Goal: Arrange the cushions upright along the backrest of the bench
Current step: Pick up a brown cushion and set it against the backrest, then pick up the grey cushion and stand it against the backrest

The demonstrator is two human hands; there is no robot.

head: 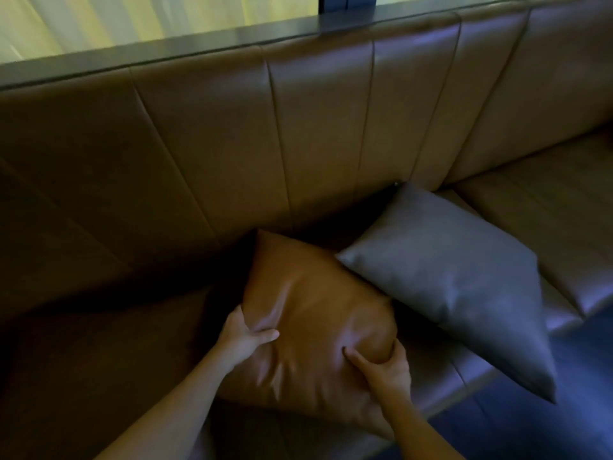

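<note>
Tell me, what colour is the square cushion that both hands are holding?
Tan brown, plain and leather-like; the head view shows the square cushion beside a grey cushion.

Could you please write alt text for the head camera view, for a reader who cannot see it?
Both bare hands, left hand and right hand, grip a tan cushion lying on a brown bench. A grey cushion lies beside it, overlapping its edge; neither stands upright against the backrest.
</note>
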